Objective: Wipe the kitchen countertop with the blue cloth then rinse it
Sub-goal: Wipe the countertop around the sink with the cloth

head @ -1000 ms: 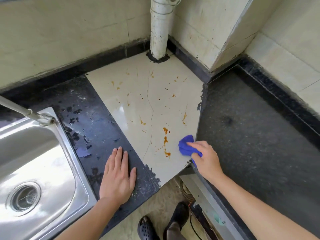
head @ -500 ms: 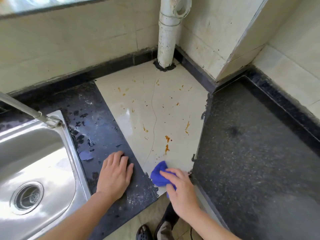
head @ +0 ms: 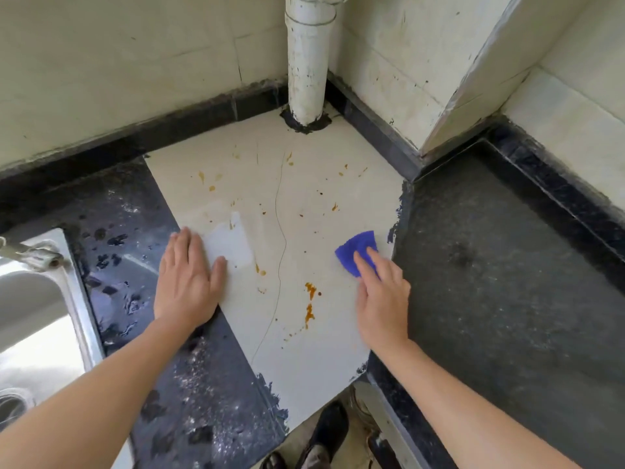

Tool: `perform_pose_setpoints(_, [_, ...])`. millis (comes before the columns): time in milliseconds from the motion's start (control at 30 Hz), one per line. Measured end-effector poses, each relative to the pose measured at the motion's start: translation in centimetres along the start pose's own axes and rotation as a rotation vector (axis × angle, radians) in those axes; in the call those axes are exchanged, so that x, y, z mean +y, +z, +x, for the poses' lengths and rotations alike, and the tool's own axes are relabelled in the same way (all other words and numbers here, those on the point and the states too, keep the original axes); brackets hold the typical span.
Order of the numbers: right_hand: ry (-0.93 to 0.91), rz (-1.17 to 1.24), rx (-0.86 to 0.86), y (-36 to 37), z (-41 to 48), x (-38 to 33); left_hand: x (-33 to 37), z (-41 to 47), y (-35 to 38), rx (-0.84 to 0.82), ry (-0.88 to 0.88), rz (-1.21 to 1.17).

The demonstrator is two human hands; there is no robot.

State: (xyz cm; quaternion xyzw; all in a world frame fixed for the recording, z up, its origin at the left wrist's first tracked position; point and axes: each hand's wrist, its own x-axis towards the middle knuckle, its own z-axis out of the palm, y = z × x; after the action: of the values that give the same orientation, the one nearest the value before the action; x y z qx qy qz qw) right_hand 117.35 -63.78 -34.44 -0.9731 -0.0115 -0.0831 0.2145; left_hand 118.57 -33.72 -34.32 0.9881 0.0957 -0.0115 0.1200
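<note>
Blue cloth: small, folded to a wedge, flat on the cream tile of the desk, near the tile's right edge.

Right hand: palm down, fingers straight and close together, fingertips pressing the cloth's near part. The grip is flat, not curled round the cloth.

Left hand: palm down across the seam between the tile and the speckled black slab. The grip is spread flat and holds nothing.

Orange stains: splashes scattered over the tile, the largest between the hands. A hairline crack runs through the tile.

Sink: steel basin at far left, with a round drain in its floor and a tap end over the far rim.

White pipe: upright at the tile's back corner, with a dark sealant ring at its foot.

Dark shoes: on the floor below the front edge.
</note>
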Motion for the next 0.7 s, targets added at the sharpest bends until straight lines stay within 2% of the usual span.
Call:
perform_pose_setpoints(67, [-0.129, 0.115, -0.132, -1.2, -3.3, -1.7, 0.0, -0.2, -0.2, -0.005, 0.0, 0.002])
perform_pose_setpoints(133, [-0.166, 0.313, -0.356, -2.6, -4.9, -2.9, 0.1, -0.3, -0.4, -0.008, -0.007, -0.002])
perform_pose_setpoints(200, [0.026, 0.621, -0.582, -4.5, -2.7, -3.3, 0.3, -0.3, -0.6, -0.011, -0.013, 0.004])
perform_pose_setpoints(233, [0.153, 0.728, -0.604, -5.1, -0.4, -3.0, 0.2, -0.2, -0.5, -0.009, -0.014, 0.004])
perform_pose_setpoints(300, [0.294, 0.689, -0.366, -5.3, 5.4, -0.6, 0.1, -0.1, -0.3, -0.002, -0.01, 0.004])
perform_pose_setpoints(367, [0.311, 0.458, -0.115, -4.6, 11.0, 1.7, 0.0, -0.1, -0.2, 0.007, -0.014, -0.006])
perform_pose_setpoints(433, [0.318, 0.2, -0.006, -2.2, 12.9, 2.5, 0.0, -0.2, -0.1, 0.01, -0.009, -0.009])
perform_pose_setpoints(500, [0.207, 0.04, 0.08, 0.4, 10.9, 0.7, 0.0, -0.2, 0.0, 0.016, -0.012, -0.018])
perform_pose_setpoints(600, [-0.056, 0.141, -0.001, 1.5, 5.7, -2.6, 0.0, -0.2, -0.2, 0.012, -0.032, -0.038])
perform_pose_setpoints(700, [-0.103, 0.357, -0.313, -0.5, 2.8, -4.6, 0.1, -0.3, -0.4, 0.006, -0.025, -0.036])
